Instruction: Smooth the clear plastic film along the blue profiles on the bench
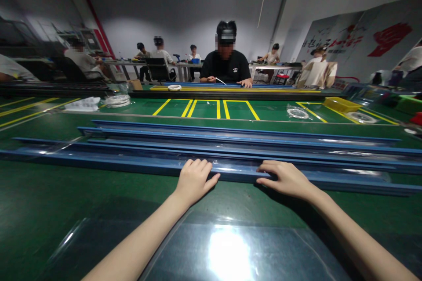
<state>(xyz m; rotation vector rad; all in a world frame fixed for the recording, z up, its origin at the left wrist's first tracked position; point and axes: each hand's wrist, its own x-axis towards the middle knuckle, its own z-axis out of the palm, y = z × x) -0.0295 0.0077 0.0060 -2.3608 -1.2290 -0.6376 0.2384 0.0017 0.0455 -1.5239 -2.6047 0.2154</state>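
A long blue channel-shaped strip (237, 177) lies across the green table nearest me, its inside glossy. My left hand (194, 180) grips its front wall, the fingers over the top edge and the thumb along the near side. Farther right, my right hand (285, 176) pinches the same wall, thumb outside and fingers curled inside. Their fingertips are partly hidden in the trough. Just behind lie more blue strips (231, 134), parallel and close together. A clear plastic sheet (184, 246) rests on the table beneath my forearms, reflecting a bright light.
Yellow tape outlines (219, 109) mark the table beyond the strips. White coils (117, 100), bagged rings (298, 113), papers (82, 104) and a yellow tray (341, 104) lie there. Across the table sits a co-worker in a black shirt (226, 66); several people work farther back.
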